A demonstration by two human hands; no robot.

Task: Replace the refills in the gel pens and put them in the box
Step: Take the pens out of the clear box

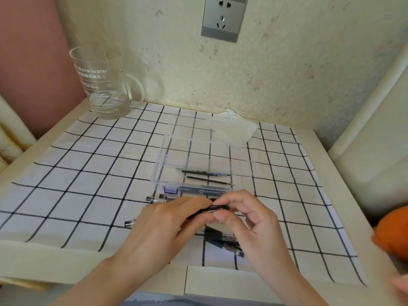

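My left hand [164, 226] and my right hand [245, 215] both grip one black gel pen [215, 208], held level above the checked cloth. The fingertips of the two hands meet at the pen's middle. Just behind them stands a clear plastic box [167, 155] with its lid open and a purple latch [171, 191]. Two dark refills [209, 180] lie inside the box. More gel pens [155, 200] lie at the box's front edge. Another pen [130, 223] pokes out left of my left hand, and black pens [223, 240] lie under my right hand.
A glass mug [103, 85] with a little water stands at the back left corner. A white tissue [234, 131] lies behind the box. An orange object [393, 230] sits at the table's right edge. The wall with a socket [224, 16] closes off the back.
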